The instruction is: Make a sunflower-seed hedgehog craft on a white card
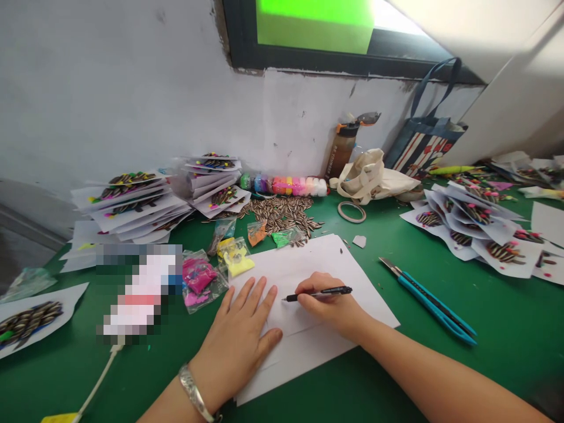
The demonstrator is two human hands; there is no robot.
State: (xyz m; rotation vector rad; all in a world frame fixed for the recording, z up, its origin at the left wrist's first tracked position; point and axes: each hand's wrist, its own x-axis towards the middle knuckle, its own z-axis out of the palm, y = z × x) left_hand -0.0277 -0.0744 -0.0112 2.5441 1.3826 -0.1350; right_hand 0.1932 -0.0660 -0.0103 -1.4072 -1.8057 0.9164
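White paper sheets point(317, 264) lie stacked in front of me on the green table. My left hand point(244, 332) rests flat on their left side, fingers spread. In my right hand point(328, 305) is a black pen point(324, 293), held in a pinch, its tip pointing left and close to the paper; whether it touches cannot be made out. No clear marks show near the tip. Small bags of coloured clay, one magenta point(200, 279) and one yellow point(235, 258), sit just beyond my left fingers. A blue utility knife point(434, 305) lies to the right of the sheets.
Sunflower seeds point(282, 214) are heaped behind the paper. Stacks of seed-decorated sheets stand at the left point(132, 205) and right point(476, 223). A tape roll point(351, 212), a cloth bag point(374, 179), a brown bottle point(342, 150) and a striped tote point(423, 144) are near the wall.
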